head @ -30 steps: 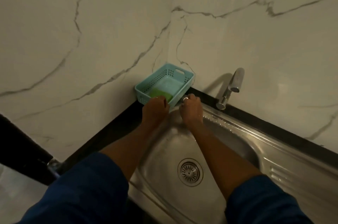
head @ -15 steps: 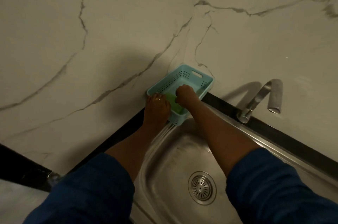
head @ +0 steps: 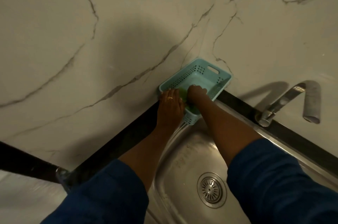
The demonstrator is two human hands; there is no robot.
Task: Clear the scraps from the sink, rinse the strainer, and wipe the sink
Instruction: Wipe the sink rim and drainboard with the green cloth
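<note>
- Left hand [head: 171, 103] lies flat over the teal basket's [head: 184, 77] rim.
- Right hand [head: 196, 92], just beside it, grips the green pad [head: 191, 108] inside.
- Strainer [head: 212, 190] sits between the forearms.

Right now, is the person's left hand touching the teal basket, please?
Touching. The head view shows the left hand lying across the basket at its near-left rim, with no gap.

Clothing: left sleeve [head: 102, 192], dark navy blue soft fabric, loose fit, plain cuff with no visible print, sits left of the round perforated steel drain strainer [head: 211, 189]. Right sleeve [head: 274, 178] is the same navy fabric, right of the strainer. Forearms are bare beyond the cuffs. Left hand [head: 171, 104], up-left of the strainer, has a thin gold-coloured ring [head: 170, 98]. Right hand [head: 196, 92] has a small pale glint on one finger, too small to tell.
</note>
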